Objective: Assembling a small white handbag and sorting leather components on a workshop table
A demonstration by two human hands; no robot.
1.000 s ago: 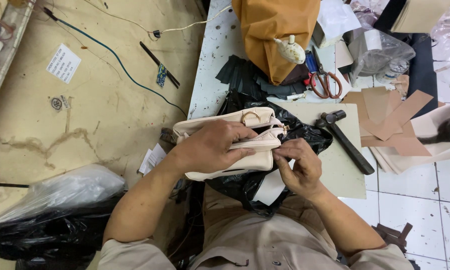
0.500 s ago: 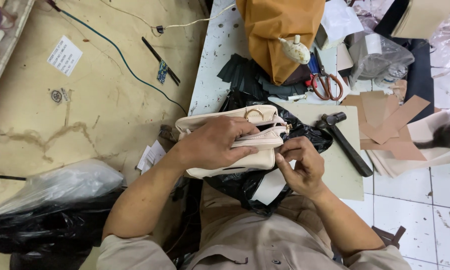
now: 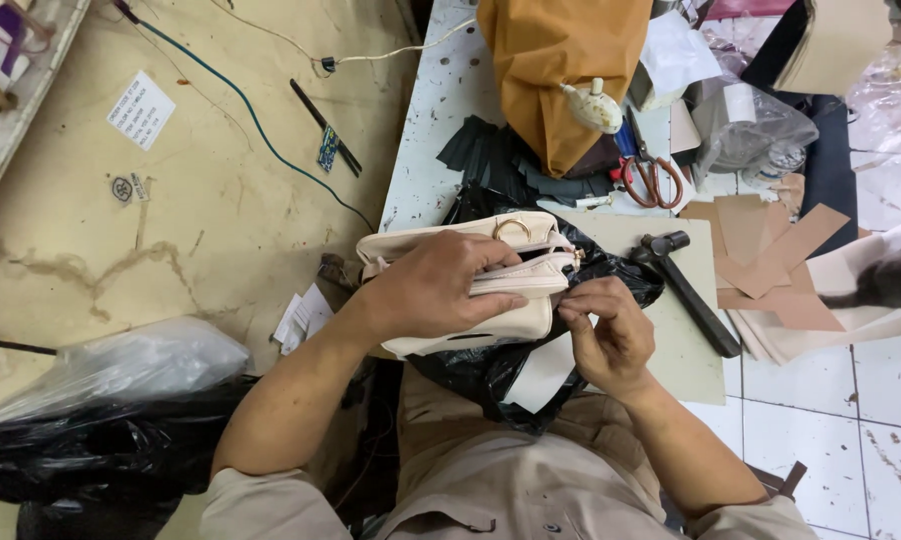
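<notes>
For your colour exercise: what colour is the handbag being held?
Cream handbag, head view.

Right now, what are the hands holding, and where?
The left hand grips the cream bag across its middle. The right hand pinches at its zipper end.

Your left hand (image 3: 436, 290) and right hand (image 3: 603, 330) are bare, no gloves or rings showing. Toward six o'clock you wear a beige short-sleeved shirt (image 3: 491, 500) with buttons, sleeves ending above the elbows.
</notes>
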